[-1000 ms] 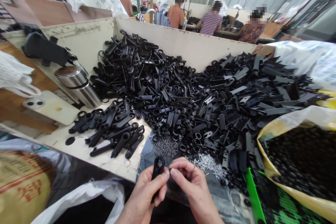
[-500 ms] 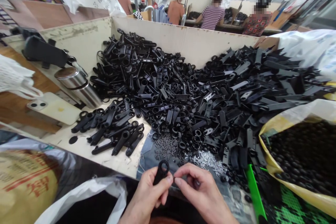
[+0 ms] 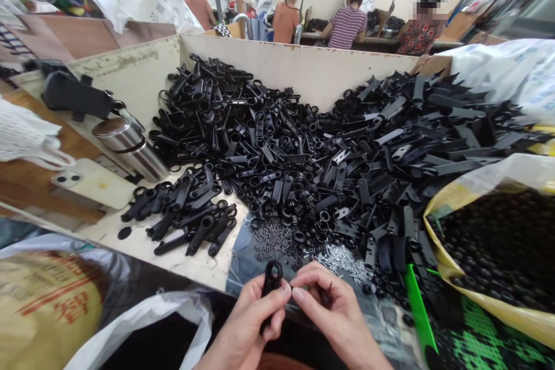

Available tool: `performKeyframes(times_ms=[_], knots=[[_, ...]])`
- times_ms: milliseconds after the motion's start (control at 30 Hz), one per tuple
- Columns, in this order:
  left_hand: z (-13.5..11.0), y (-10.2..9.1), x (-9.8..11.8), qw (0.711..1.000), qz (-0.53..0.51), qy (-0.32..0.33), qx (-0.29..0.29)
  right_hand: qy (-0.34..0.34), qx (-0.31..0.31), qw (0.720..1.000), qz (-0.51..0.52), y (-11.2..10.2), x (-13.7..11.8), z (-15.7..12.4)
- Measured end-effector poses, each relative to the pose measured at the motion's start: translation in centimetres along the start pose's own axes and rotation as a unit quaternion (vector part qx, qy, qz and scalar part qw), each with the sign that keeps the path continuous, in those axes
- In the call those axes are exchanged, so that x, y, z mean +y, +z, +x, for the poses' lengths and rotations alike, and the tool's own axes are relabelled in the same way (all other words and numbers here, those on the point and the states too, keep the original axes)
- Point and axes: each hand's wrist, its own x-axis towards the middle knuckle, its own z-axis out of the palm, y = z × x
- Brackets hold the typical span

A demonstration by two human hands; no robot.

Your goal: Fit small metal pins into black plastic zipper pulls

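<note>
The left hand [image 3: 262,307] is closed around a black plastic handle with a round ring at its end [image 3: 273,277], fingers wrapped beneath and thumb laid along its side. The grip probably keeps the handle steady and its ring end exposed, leaving one side free for the other hand. The right hand [image 3: 327,300] is narrow, thumb and forefinger drawn together just beside the left thumb tip; whether a tiny dark piece sits in that pinch is too small to tell. The handle is held near the front edge of the cream board surface [image 3: 208,272], before a dark blue-grey cloth [image 3: 240,257].

On that cloth lie a patch of small dark-grey metal pieces [image 3: 272,237] and a scatter of bright silver pins [image 3: 344,261], seemingly placed close for easy picking, the cloth perhaps stopping them rolling. Similar black handles in a loose group [image 3: 203,234] lie to the left, apparently kept apart from the large black heap [image 3: 260,144].

The held handle looks matte and slender, upright with a slight tilt, its ring open and its lower part hidden by fingers.
</note>
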Motion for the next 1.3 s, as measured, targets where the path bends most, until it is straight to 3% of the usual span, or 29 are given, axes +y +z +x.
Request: performKeyframes(times_ms=[300,633,733,833,1000,1200,1300], knots=[[-0.3,-0.4,-0.3,0.999,0.053,0.001,0.013,0.055,-0.072,0.994,-0.055,-1.0,-0.6,0.5],[0.0,-0.1,-0.2,1.0,-0.006,-0.013,0.021,0.123,-0.042,0.987,0.096,0.4,1.4,0.0],[0.0,-0.1,-0.2,0.999,-0.018,-0.012,0.026,0.076,-0.017,0.995,0.066,0.6,1.8,-0.2],[0.1,-0.1,-0.3,0.999,-0.028,-0.013,0.036,-0.015,0.009,1.0,0.002,0.6,1.7,-0.4],[0.1,0.2,-0.5,0.997,-0.05,-0.017,0.052,-0.131,0.001,0.988,-0.082,0.3,1.1,-0.7],[0.0,0.6,-0.7,0.992,-0.095,-0.066,0.059,-0.144,0.002,0.981,-0.132,0.2,1.0,-1.0],[-0.2,0.7,-0.5,0.994,-0.074,-0.074,0.032,-0.141,0.003,0.979,-0.146,-0.1,1.0,-1.1]])
